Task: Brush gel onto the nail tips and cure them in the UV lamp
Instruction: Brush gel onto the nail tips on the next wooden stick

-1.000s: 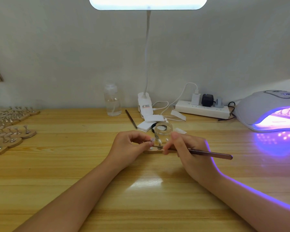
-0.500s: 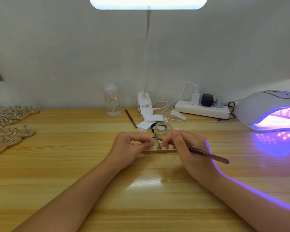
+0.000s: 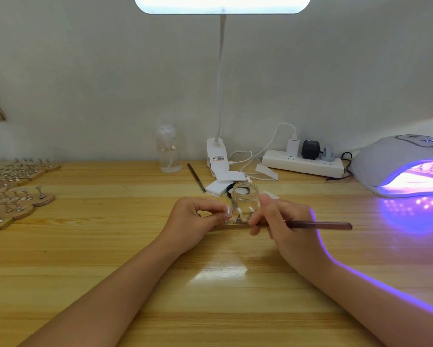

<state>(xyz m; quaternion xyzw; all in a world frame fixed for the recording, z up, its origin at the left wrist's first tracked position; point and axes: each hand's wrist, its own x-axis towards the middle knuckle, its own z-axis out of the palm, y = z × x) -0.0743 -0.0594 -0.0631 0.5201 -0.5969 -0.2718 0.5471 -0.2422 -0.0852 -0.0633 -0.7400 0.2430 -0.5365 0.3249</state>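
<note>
At the table's middle my left hand (image 3: 197, 215) pinches a pale nail tip (image 3: 228, 212) on its small stand. A wooden holder strip (image 3: 231, 226) lies under both hands with more nail tips (image 3: 240, 211) standing on it. My right hand (image 3: 280, 219) grips a dark brown brush (image 3: 320, 225) whose handle points right; its bristle end is hidden behind my fingers. An open clear gel jar (image 3: 245, 196) stands just behind the holder. The UV lamp (image 3: 395, 164) glows purple at the right, with a holder inside it.
Several wooden holders with nail stands (image 3: 22, 196) are stacked at the left edge. A clear pump bottle (image 3: 168, 152), a clip desk lamp (image 3: 218, 156), a second brush (image 3: 196, 177), white pads (image 3: 225, 184) and a power strip (image 3: 305, 164) line the back.
My right hand has lowered the brush from the jar's rim, and its handle now lies level, pointing right. My left hand keeps its pinch on the nail tip.
</note>
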